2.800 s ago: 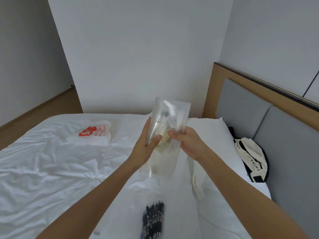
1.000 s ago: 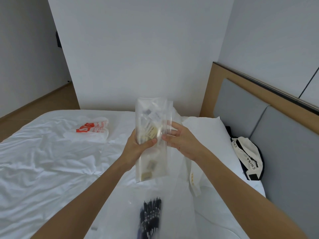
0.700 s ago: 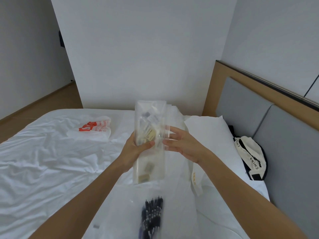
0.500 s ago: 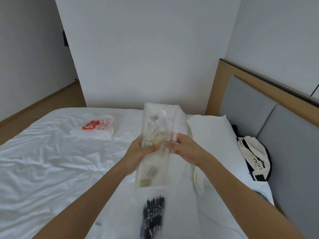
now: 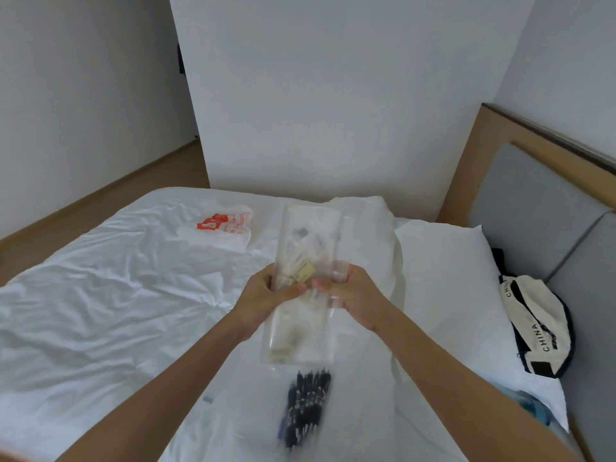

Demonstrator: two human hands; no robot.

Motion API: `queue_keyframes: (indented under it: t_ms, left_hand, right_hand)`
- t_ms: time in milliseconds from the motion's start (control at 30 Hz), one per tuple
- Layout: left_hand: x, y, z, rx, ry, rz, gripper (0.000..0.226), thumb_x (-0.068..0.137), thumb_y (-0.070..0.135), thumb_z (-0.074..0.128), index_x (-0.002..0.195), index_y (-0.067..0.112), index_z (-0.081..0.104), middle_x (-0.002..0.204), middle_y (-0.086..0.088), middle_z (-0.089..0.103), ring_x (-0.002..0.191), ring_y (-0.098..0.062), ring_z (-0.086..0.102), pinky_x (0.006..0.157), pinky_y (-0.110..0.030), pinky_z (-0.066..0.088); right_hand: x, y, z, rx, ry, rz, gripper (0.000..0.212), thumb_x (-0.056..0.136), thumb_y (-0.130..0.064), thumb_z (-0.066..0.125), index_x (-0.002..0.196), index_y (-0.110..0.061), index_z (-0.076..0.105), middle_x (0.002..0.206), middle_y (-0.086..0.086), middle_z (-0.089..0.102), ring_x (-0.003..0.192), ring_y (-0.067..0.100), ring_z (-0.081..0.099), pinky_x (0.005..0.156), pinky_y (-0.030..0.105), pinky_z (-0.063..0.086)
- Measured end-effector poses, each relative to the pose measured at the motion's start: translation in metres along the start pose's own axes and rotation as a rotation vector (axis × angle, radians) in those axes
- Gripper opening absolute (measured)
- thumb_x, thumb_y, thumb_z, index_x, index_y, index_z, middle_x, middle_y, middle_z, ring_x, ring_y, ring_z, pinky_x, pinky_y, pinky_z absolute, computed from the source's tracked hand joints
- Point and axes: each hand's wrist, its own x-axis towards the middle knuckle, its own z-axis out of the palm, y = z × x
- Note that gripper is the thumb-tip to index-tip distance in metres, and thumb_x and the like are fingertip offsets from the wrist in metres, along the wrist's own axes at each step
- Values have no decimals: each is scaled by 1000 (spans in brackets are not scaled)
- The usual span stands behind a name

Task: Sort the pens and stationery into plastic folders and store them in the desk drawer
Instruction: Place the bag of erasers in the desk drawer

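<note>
Two hands: left hand point(image 5: 263, 300) and right hand point(image 5: 355, 296) pinch the clear plastic folder of small stationery point(image 5: 305, 288), fingers clamped mid-length.
Folder axis: upright, near-to-far.
Dark pens point(image 5: 305, 405): bundled on white bed point(image 5: 100, 311), tips far.

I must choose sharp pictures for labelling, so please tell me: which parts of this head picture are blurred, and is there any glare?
Head view: the bundle of dark pens at the bottom is smeared by motion blur; the clear plastic folder shows soft reflections, so its small contents are hard to read; the lighting is even and soft, with weak shadows on the white bed sheet.
</note>
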Motion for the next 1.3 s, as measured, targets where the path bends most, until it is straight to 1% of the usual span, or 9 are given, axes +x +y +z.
queue_keyframes:
  t_ms: [100, 267, 433, 500, 600, 800, 967, 1133, 1300]
  left_hand:
    - [-10, -5, -4, 106, 99, 1, 37, 75, 23, 80, 106, 15, 63, 99, -8, 69, 94, -25, 66, 86, -40, 55]
    - [-38, -15, -14, 209, 277, -42, 43, 72, 26, 81, 106, 20, 56, 99, -2, 67, 92, -17, 65, 80, -29, 55]
    - [-90, -34, -41, 149, 489, -52, 53, 74, 22, 80, 117, 24, 49, 103, 5, 65, 90, -4, 65, 70, -18, 53]
    - [-118, -42, -59, 78, 532, -37, 51, 77, 19, 78, 119, 25, 50, 106, 6, 66, 96, -4, 64, 73, -17, 51]
    - [-167, -52, -90, 49, 568, -58, 44, 79, 27, 76, 117, 29, 54, 107, 10, 68, 101, -6, 64, 79, -20, 51]
    - [-255, -68, -156, -55, 536, -153, 78, 66, 50, 81, 131, 21, 48, 119, -7, 66, 110, -26, 63, 95, -47, 48]
    - [-310, -79, -209, -63, 581, -161, 66, 73, 44, 78, 127, 21, 50, 115, -9, 67, 106, -29, 65, 91, -50, 51]
    - [-363, -73, -260, 19, 748, -64, 46, 79, 31, 73, 119, 15, 57, 105, -6, 71, 95, -26, 69, 82, -43, 56]
    - [-438, -70, -296, -44, 976, 23, 38, 82, 19, 70, 117, 10, 58, 106, -9, 70, 95, -26, 68, 75, -34, 57]
  right_hand:
    - [9, 8, 12, -2, -42, 53, 15, 79, -11, 73, 94, -14, 71, 86, 5, 71, 83, 22, 66, 83, 45, 50]
    - [18, 22, 50, 47, -129, 173, 55, 61, -30, 83, 106, -3, 68, 94, 12, 70, 89, 27, 67, 85, 43, 50]
    - [25, 40, 109, 2, -275, 218, 35, 72, -14, 80, 104, -3, 69, 97, 12, 73, 91, 27, 70, 83, 38, 56]
    - [22, 45, 140, -22, -362, 229, 32, 74, -12, 78, 103, -3, 69, 96, 14, 73, 90, 28, 70, 81, 38, 56]
    - [11, 53, 192, -38, -475, 245, 24, 75, -13, 77, 97, -5, 71, 93, 14, 73, 88, 29, 70, 82, 42, 56]
    - [-16, 66, 279, 14, -593, 316, 22, 76, -15, 77, 95, -6, 72, 90, 11, 73, 84, 26, 71, 77, 38, 57]
    - [-19, 69, 354, 23, -618, 364, 29, 72, -17, 79, 98, -9, 70, 90, 7, 74, 86, 23, 71, 71, 34, 56]
    - [-27, 67, 442, 18, -729, 316, 36, 67, -20, 79, 100, -8, 70, 94, 7, 73, 90, 23, 70, 77, 39, 57]
    - [-52, 67, 540, -57, -943, 239, 33, 77, -14, 76, 108, -7, 67, 105, 11, 71, 99, 26, 68, 88, 46, 54]
